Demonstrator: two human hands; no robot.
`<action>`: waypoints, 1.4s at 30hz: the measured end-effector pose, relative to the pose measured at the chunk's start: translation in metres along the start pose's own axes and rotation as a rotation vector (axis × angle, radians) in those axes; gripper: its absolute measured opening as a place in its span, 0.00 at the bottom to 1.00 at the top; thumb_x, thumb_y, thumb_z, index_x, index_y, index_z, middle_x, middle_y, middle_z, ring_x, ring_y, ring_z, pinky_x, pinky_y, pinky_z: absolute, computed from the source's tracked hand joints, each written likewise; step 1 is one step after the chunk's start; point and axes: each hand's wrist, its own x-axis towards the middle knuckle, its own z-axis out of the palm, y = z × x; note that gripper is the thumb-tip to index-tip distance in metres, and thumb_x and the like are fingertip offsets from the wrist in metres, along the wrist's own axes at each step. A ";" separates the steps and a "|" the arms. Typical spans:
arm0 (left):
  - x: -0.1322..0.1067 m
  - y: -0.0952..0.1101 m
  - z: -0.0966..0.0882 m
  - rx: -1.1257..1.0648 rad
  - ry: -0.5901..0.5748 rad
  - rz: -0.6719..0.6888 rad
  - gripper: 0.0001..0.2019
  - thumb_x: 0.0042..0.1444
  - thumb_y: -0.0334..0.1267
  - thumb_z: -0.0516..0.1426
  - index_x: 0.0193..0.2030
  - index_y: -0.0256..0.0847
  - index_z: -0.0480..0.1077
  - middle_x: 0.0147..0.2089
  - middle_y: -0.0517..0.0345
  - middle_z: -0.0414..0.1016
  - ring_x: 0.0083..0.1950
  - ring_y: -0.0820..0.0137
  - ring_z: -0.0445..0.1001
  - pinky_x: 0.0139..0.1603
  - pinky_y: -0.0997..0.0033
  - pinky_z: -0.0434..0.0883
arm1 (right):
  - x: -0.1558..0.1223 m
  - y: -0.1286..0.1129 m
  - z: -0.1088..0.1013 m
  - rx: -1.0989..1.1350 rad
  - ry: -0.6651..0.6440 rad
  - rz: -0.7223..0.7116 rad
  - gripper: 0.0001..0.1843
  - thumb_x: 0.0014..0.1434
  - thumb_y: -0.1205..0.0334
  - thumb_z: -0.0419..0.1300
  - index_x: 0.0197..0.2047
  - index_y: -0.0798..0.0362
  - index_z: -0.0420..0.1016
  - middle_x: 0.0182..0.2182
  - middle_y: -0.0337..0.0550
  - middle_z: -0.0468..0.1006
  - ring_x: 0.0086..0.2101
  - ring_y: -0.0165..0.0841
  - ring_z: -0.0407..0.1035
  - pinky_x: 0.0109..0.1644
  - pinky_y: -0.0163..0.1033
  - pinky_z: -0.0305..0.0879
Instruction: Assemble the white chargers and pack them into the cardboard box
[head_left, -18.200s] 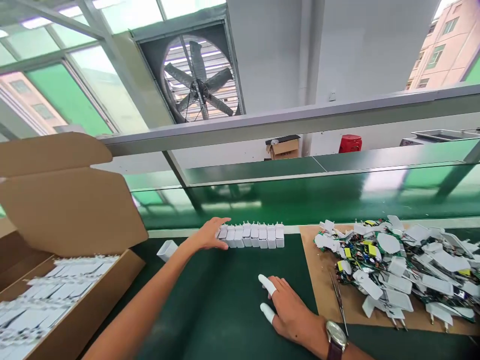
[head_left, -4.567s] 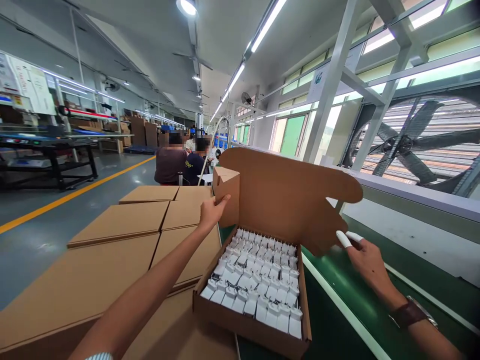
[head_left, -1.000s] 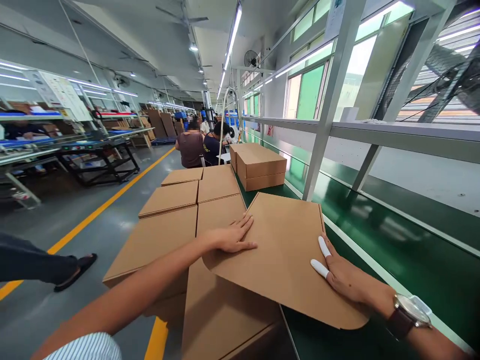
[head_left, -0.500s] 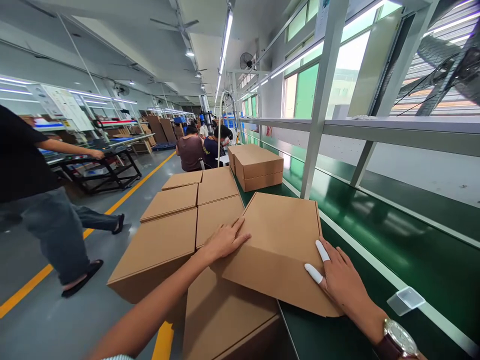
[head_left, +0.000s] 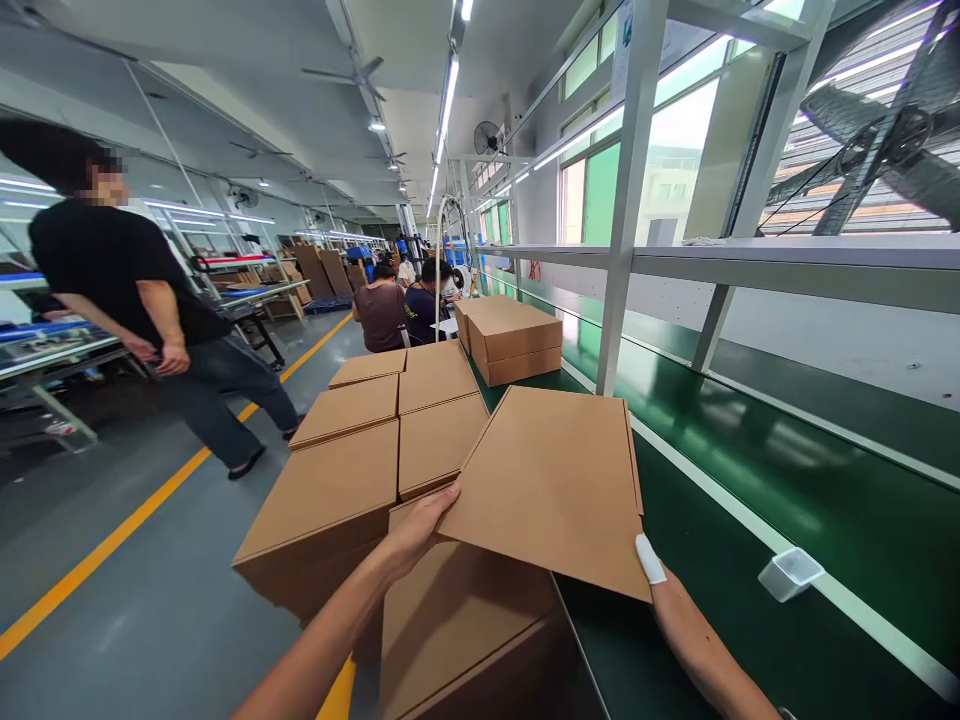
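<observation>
A flat brown cardboard box (head_left: 555,480) lies tilted in front of me, partly over the stacked boxes and partly over the green conveyor surface. My left hand (head_left: 420,525) grips its left near corner, with the fingers hidden beneath it. At the right near corner my right hand (head_left: 658,572) holds the box, its thumb on top in a white finger cot; the other fingers are out of sight under the edge. Below the held box is another cardboard box (head_left: 465,630), close to my left forearm.
Several closed boxes (head_left: 337,475) stand in rows to the left. Two stacked boxes (head_left: 517,340) sit farther along the green belt (head_left: 750,470). A small clear plastic tray (head_left: 791,573) rests on the belt's white edge. A metal post (head_left: 626,220) rises at right; a person (head_left: 142,290) walks at left.
My left hand has gone from lying on the box's top to holding its left near corner. The right hand has shifted to the near right corner. The person at left has moved farther away.
</observation>
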 end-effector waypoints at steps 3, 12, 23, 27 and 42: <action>-0.002 0.002 0.002 -0.014 -0.003 0.017 0.29 0.58 0.62 0.61 0.50 0.36 0.79 0.51 0.43 0.84 0.55 0.54 0.80 0.56 0.56 0.78 | 0.000 -0.005 0.000 0.069 -0.039 0.132 0.38 0.69 0.34 0.42 0.66 0.48 0.74 0.54 0.49 0.83 0.59 0.52 0.73 0.56 0.57 0.76; 0.005 -0.016 0.004 -0.050 0.036 0.101 0.29 0.57 0.64 0.61 0.52 0.39 0.79 0.53 0.47 0.84 0.57 0.53 0.81 0.62 0.55 0.75 | 0.001 -0.004 0.000 0.075 -0.024 0.203 0.30 0.66 0.36 0.46 0.38 0.49 0.80 0.28 0.51 0.82 0.34 0.52 0.78 0.37 0.50 0.74; 0.002 -0.019 0.008 -0.077 0.086 0.154 0.32 0.55 0.66 0.62 0.48 0.36 0.81 0.49 0.44 0.85 0.58 0.50 0.80 0.62 0.54 0.75 | -0.008 -0.033 0.007 0.077 0.139 0.294 0.29 0.62 0.37 0.46 0.37 0.51 0.77 0.31 0.53 0.82 0.42 0.52 0.78 0.44 0.48 0.74; -0.001 -0.018 0.009 -0.047 0.089 0.214 0.33 0.53 0.67 0.63 0.49 0.38 0.81 0.54 0.46 0.84 0.62 0.50 0.77 0.66 0.56 0.71 | -0.007 -0.017 0.012 0.077 0.185 0.209 0.29 0.62 0.35 0.50 0.42 0.50 0.80 0.31 0.52 0.83 0.45 0.53 0.78 0.45 0.50 0.76; 0.038 -0.055 0.001 0.307 0.166 0.420 0.50 0.57 0.74 0.52 0.75 0.38 0.55 0.76 0.39 0.58 0.76 0.48 0.59 0.72 0.52 0.63 | 0.006 0.023 0.020 0.127 0.157 0.152 0.47 0.64 0.33 0.51 0.75 0.55 0.53 0.61 0.56 0.75 0.59 0.51 0.73 0.61 0.53 0.73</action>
